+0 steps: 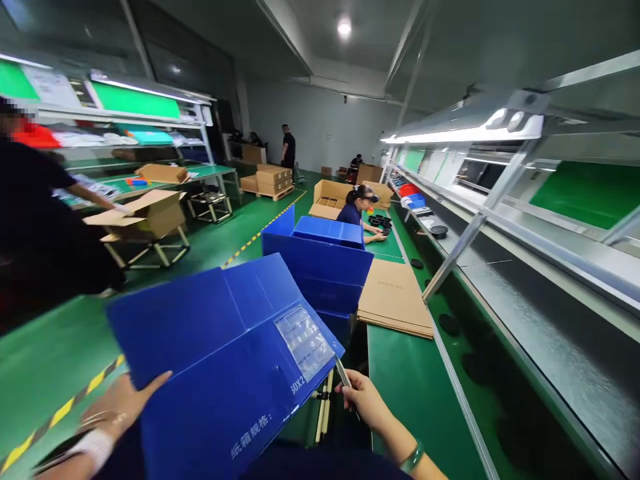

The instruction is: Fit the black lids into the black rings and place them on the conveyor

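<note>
A flat blue corrugated plastic box (pixel 215 347) with a clear label pocket and white printed characters lies tilted across my lap area. My left hand (pixel 117 403) presses flat on its lower left side, a white band at the wrist. My right hand (pixel 364 399) grips the box's lower right corner, beside a thin metal-looking strip. A green bracelet sits on that wrist.
An open blue plastic crate (pixel 320 263) stands ahead. Flat cardboard sheets (pixel 395 297) lie on the green work table (pixel 415 380). A seated person (pixel 357 210) works further along. Another person (pixel 35 220) stands left by an open carton (pixel 145 217). Shelving runs along the right.
</note>
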The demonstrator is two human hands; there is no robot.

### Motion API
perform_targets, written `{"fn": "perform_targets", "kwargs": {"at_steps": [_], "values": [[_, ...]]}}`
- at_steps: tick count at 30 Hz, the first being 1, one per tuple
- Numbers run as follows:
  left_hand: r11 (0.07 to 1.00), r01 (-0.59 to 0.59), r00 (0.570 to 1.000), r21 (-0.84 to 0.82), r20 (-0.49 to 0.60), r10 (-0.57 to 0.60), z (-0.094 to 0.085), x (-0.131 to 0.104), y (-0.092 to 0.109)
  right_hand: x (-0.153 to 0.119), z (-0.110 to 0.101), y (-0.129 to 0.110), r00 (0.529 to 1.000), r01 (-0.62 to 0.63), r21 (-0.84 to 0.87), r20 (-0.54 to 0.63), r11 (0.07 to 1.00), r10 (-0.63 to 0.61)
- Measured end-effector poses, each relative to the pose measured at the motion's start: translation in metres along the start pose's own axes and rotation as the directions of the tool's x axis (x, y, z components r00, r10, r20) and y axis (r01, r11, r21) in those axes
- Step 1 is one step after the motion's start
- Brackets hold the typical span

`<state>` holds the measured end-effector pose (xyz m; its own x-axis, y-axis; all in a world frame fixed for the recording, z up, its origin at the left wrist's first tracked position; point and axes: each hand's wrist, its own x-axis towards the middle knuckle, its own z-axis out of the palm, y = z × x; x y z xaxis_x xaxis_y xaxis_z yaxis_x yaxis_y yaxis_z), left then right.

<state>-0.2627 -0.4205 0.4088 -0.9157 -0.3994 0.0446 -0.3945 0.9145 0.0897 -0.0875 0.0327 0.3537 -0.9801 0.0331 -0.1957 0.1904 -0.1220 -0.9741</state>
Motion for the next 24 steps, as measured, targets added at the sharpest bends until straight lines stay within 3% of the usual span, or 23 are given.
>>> {"fn": "perform_targets", "kwargs": {"at_steps": [2, 3, 5, 7, 10, 14, 20, 24], "values": [[0.994, 0.111, 0.994, 0.011, -0.019, -0.111, 0.031, -0.033, -0.004, -0.004, -0.004, 0.008, 0.999, -0.041, -0.010, 0.017, 0.999, 0.041], [0.995, 0.101, 0.995, 0.013, -0.021, -0.101, 0.046, -0.050, -0.001, -0.006, -0.007, 0.010, 0.998, -0.061, -0.033, 0.033, 0.998, 0.062], [1.000, -0.024, 1.000, 0.020, 0.006, 0.024, 0.072, -0.080, 0.011, -0.007, -0.013, 0.011, 0.992, -0.084, -0.141, 0.082, 0.986, 0.096], [0.975, -0.222, 0.974, 0.007, 0.052, 0.221, 0.087, -0.100, 0.023, -0.005, -0.015, 0.006, 0.982, -0.077, -0.294, 0.145, 0.953, 0.124], [0.926, -0.375, 0.924, -0.036, 0.068, 0.377, 0.098, -0.110, 0.038, 0.010, -0.004, -0.008, 0.956, -0.014, -0.498, 0.246, 0.867, 0.157], [0.882, -0.460, 0.884, -0.100, 0.040, 0.465, 0.108, -0.110, 0.049, 0.040, 0.030, -0.031, 0.895, 0.236, -0.702, 0.427, 0.673, 0.132], [0.881, -0.451, 0.893, -0.146, -0.073, 0.445, 0.117, -0.123, 0.045, 0.080, 0.077, -0.048, 0.732, 0.555, -0.761, 0.638, 0.335, 0.238], [0.879, -0.452, 0.892, -0.149, -0.104, 0.441, 0.120, -0.127, 0.039, 0.100, 0.098, -0.046, 0.691, 0.650, -0.750, 0.650, 0.120, 0.315]]}}
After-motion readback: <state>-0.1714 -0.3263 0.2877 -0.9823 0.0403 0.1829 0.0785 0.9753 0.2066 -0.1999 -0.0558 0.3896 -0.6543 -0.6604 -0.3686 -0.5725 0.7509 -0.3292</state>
